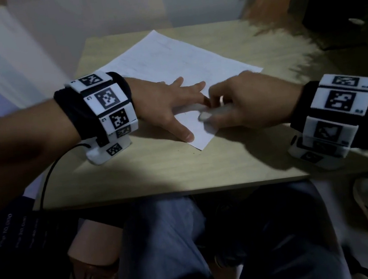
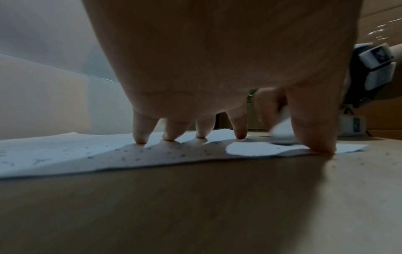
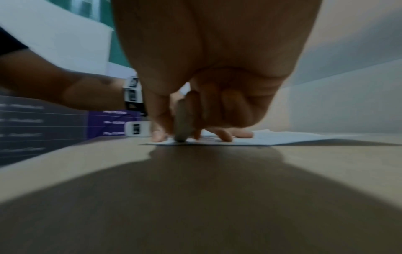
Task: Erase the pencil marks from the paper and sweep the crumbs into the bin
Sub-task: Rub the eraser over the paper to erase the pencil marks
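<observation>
Head view showed the paper (image 1: 169,71) lying on the table (image 1: 239,155), the left hand (image 1: 164,104) spread flat on its near corner, the right hand (image 1: 241,106) pinching an eraser (image 1: 205,116) there. Erasing seemed underway; crumbs (image 2: 135,159) on the paper would need sweeping, with no bin visible.

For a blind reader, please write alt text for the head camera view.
The right hand rubs a white eraser on the paper's near corner, while the left hand presses the sheet flat with spread fingers. The paper lies on a light wooden table.
</observation>
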{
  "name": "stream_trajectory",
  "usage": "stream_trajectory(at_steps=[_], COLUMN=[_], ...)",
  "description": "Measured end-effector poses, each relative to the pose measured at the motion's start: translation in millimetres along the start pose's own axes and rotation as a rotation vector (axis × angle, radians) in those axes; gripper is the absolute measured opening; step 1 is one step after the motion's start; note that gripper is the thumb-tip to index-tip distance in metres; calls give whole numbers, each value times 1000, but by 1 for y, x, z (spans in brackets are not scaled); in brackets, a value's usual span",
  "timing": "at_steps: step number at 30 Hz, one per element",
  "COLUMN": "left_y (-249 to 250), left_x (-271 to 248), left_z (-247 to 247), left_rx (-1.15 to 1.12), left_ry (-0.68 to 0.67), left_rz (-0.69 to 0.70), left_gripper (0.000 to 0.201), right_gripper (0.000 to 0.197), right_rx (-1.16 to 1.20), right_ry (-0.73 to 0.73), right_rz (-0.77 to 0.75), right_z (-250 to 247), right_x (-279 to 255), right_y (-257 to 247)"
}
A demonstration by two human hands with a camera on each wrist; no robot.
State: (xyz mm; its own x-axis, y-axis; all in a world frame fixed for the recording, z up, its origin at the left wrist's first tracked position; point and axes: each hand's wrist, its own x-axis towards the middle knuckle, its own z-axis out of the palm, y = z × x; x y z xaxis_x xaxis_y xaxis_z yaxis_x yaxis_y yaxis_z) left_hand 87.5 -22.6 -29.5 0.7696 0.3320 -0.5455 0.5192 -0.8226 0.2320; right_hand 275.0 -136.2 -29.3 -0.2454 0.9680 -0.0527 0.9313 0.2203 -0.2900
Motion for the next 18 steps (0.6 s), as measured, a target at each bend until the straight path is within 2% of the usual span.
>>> stream_trajectory(at_steps=[2,6,11,15,18], left_y=[-1,-2,2,1,2], left_x=[1,0,-5,-5,-5], left_z=[0,1,-2,-2,-2], left_rx=[8,-8,-58,-78,-55], left_ry=[3,13,69,80,74], left_rz=[9,-16,-72,-77,-103], left_gripper=[97,93,87,91,90], right_gripper=[33,29,36,29,35], right_rx=[-85,22,-16,24,-50], right_ry=[74,-55,81,-24,42], right_rz=[15,-99,32,-67,31], right_z=[1,5,2,5,0], right_x=[2,-4,1,-4,-1], right_y=[2,-6,10,5,9])
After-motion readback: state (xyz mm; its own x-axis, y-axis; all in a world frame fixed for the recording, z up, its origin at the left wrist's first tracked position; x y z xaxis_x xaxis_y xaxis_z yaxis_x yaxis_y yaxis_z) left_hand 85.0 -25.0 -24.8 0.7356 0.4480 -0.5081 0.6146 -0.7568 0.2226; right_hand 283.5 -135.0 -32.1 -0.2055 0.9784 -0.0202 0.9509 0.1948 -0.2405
